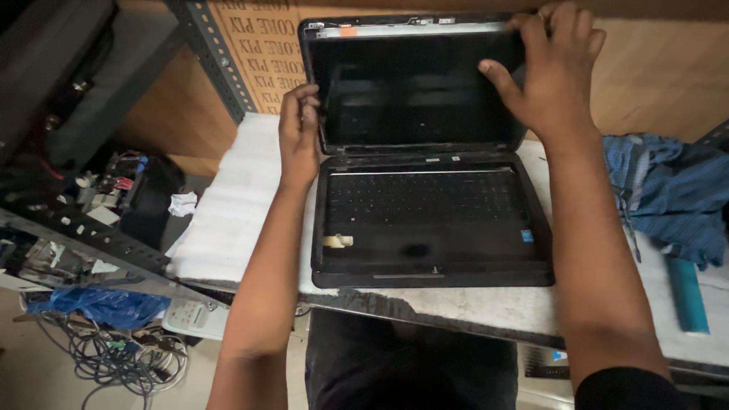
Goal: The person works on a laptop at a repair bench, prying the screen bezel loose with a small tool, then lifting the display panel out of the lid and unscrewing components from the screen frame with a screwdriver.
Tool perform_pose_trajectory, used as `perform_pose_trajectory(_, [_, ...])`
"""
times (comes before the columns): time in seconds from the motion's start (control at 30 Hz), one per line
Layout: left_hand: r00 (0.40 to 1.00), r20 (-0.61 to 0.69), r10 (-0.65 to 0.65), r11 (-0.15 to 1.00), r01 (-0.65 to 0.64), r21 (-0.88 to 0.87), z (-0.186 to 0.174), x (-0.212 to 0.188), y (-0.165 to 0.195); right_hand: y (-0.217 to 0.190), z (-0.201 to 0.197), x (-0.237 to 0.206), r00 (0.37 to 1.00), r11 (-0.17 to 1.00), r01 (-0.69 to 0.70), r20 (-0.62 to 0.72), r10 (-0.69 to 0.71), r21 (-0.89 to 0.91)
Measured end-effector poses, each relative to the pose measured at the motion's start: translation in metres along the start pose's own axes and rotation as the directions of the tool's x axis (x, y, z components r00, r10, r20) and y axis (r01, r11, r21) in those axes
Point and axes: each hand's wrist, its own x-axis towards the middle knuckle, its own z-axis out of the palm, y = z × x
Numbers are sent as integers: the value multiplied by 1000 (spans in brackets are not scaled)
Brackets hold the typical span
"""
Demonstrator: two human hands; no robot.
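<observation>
An open black laptop stands on a white foam sheet on the workbench. Its dark screen faces me, and the bezel looks loose along the top edge. My left hand grips the screen's left edge, fingers curled around the frame. My right hand holds the screen's upper right corner, thumb on the front and fingers over the top. The keyboard deck has a small torn sticker at the lower left and a blue sticker at the right.
A blue checked cloth and a teal tool handle lie to the right. A metal shelf upright and cardboard stand behind. Left and below are cluttered parts, a blue plastic bag and tangled cables.
</observation>
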Motion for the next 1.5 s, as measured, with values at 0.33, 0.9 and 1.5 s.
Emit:
perform_pose_trajectory(0.33, [995,-30,99,921,-80,381,-11,4,5,31,-24,-17,998,997,-55,-6,56,54])
perform_pose_trajectory(0.9, [934,352,-58,935,-72,347,-61,5,-1,61,52,-160,691,392,-721,557,461,571])
perform_pose_trajectory(1.5, [501,681,-534,818,511,266,-75,4,-16,65,21,-147,514,390,-819,841,170,421])
